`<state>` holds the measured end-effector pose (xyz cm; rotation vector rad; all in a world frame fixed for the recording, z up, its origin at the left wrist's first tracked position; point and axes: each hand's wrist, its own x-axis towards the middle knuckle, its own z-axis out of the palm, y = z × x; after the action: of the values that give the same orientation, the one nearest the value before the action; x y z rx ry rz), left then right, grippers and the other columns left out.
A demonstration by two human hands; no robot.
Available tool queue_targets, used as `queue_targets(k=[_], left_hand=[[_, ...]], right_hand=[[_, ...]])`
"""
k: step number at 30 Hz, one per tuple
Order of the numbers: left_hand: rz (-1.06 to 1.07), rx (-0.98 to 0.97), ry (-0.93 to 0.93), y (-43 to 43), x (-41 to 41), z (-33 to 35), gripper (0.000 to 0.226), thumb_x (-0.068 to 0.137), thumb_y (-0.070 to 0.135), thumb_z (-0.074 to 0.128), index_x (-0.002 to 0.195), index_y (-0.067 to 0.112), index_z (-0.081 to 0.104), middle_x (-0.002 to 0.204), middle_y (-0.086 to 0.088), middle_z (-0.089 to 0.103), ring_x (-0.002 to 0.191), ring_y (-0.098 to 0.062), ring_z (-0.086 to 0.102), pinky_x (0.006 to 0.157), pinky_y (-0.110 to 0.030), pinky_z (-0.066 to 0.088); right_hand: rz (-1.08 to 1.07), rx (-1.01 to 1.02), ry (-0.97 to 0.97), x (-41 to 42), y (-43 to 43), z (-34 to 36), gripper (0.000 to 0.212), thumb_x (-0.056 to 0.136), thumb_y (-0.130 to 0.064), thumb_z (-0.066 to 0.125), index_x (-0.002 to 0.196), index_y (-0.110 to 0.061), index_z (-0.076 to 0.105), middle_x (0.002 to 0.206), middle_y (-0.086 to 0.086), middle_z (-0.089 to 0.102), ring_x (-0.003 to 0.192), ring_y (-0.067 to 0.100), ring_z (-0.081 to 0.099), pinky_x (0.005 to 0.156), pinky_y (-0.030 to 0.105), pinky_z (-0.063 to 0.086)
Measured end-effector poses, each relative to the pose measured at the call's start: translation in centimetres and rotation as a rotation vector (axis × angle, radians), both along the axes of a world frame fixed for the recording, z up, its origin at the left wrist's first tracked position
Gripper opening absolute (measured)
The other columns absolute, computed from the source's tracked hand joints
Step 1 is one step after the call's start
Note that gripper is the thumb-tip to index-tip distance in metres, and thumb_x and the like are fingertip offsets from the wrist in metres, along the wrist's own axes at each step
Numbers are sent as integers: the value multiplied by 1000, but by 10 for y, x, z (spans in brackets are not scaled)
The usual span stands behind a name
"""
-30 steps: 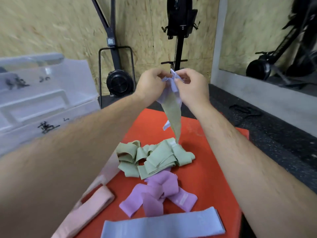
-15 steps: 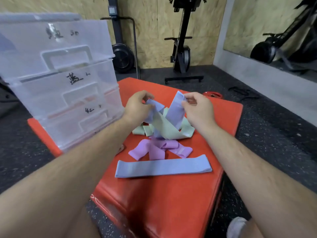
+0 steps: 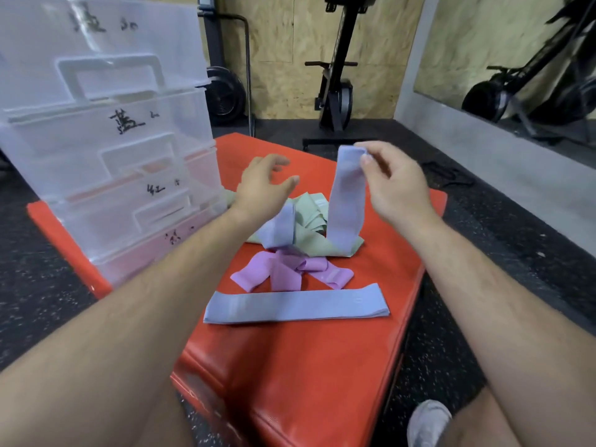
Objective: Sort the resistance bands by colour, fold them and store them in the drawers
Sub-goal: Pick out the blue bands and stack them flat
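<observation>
Right hand (image 3: 392, 185) pinches blue band (image 3: 346, 195) above red mat (image 3: 322, 366)

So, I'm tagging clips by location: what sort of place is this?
Probably a gym: an exercise machine stands at the wall, the floor is speckled rubber, and resistance bands lie on a red padded box.

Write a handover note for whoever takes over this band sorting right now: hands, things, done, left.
Left hand: open above the pale green fabric bands, holding nothing.
Right hand: pinches the top end of a lavender-blue fabric band, whose lower part runs into the green pile.
On the red padded block: purple fabric bands heaped loosely, and a second lavender-blue band lying flat.
Clear plastic drawer unit: at the left, drawers appear closed.
Done: one blue band flattened.
Left: free the held band, fold everything, store by colour.
</observation>
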<state>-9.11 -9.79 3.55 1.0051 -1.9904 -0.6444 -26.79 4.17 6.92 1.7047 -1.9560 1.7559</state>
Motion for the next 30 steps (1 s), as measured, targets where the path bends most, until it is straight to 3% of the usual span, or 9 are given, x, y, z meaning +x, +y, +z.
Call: queue_targets(k=[3,5,10,13,17,21,23,25,30], left_hand=[[-357,51,155,33,-7,14,35,89,34,68,122,25,61,113,4,65,99,-7,62,95,-29,51],[-449,122,199,44,-11,13,30,87,35,72,115,32,62,105,8,67,92,-6,64,84,-25,54],[-282,126,208,40,-4,3,9,86,21,76,87,22,67,75,-6,64,66,-13,58,61,-38,55],[-240,98,155,39,5,5,5,91,18,70,94,14,71,81,-9,68,68,-11,59,61,-29,56],[-228,76,65,40,20,8,12,91,22,69,96,11,71,83,-7,65,70,-11,57,62,-27,55],[-255,111,31,40,34,8,21,88,26,73,90,7,67,77,-3,61,66,-7,56,58,-24,52],[-237,115,71,40,39,10,23,90,26,72,84,6,62,73,-1,60,61,-4,56,56,-21,49],[-205,145,142,41,45,13,26,91,24,71,80,6,56,68,0,55,55,-3,55,53,-19,46],[-129,341,310,27,69,13,35,89,27,72,96,-5,60,82,-16,61,65,-22,59,59,-32,52]], right_hand=[[103,147,175,4,-7,-11,25,99,-11,49,114,-14,69,109,-7,69,101,2,61,89,15,44],[153,202,204,10,-10,-18,22,99,-10,49,112,-13,67,104,-3,70,96,8,61,85,20,45],[222,262,26,20,-12,-25,21,100,-15,55,121,-16,52,78,-2,64,64,3,51,64,17,40],[266,362,-32,24,-14,-33,26,94,-20,66,117,-19,54,88,7,70,73,10,57,71,29,46],[236,486,157,29,-20,-44,13,96,-25,62,95,-12,63,94,12,68,78,15,54,76,39,47],[319,420,105,44,-23,-38,12,100,-26,56,88,-29,55,83,0,56,70,10,45,63,29,37],[338,464,131,50,-24,-39,5,96,-24,61,96,-21,57,87,0,59,73,11,49,65,29,40],[299,508,214,51,-26,-43,17,92,-23,66,97,-11,56,86,0,58,76,15,50,66,33,38],[200,578,339,31,-22,-48,13,87,-18,69,95,-15,59,88,-2,60,82,20,53,62,30,33]])
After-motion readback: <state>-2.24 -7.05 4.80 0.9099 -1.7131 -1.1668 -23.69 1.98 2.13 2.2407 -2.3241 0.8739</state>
